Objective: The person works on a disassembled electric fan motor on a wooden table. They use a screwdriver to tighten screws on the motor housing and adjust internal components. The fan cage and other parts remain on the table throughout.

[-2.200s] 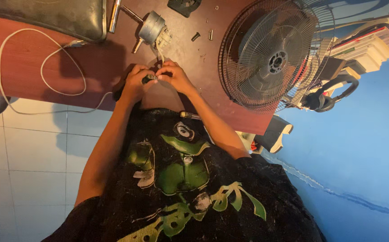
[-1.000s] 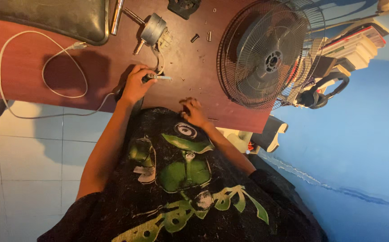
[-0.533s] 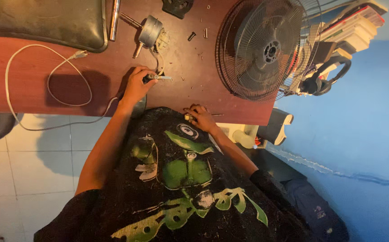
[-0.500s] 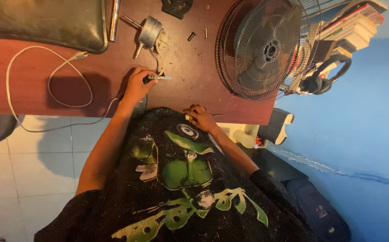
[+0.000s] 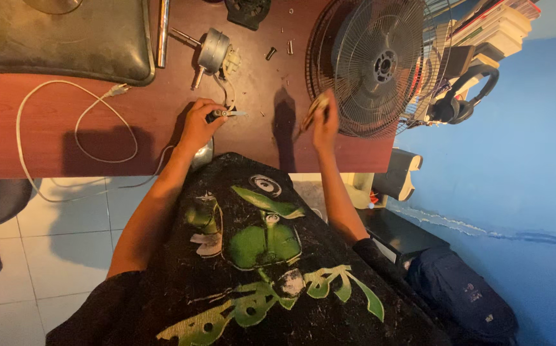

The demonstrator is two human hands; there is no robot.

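My left hand [image 5: 196, 125] rests on the reddish-brown table [image 5: 47, 102] and grips a small metal-tipped tool [image 5: 227, 113]. The tool's tip points at thin wires that run up to a small grey fan motor [image 5: 214, 49] with a shaft. My right hand [image 5: 325, 120] is raised over the table's near edge and holds a thin stick-like tool [image 5: 310, 115], just in front of the fan's wire grille [image 5: 380, 64]. What kind of tool this is cannot be made out.
A black cushion [image 5: 60, 38] and a metal rod [image 5: 162, 32] lie at the back left. A white cable [image 5: 79, 122] loops across the table. Small screws [image 5: 270, 52] lie near the motor. Headphones [image 5: 464, 96], stacked books [image 5: 496, 25] and a dark bag [image 5: 464, 295] are at the right.
My right hand left the work by my left hand, dropped to the table's near edge, then rose beside the fan grille holding a thin tool. My left hand stayed put.
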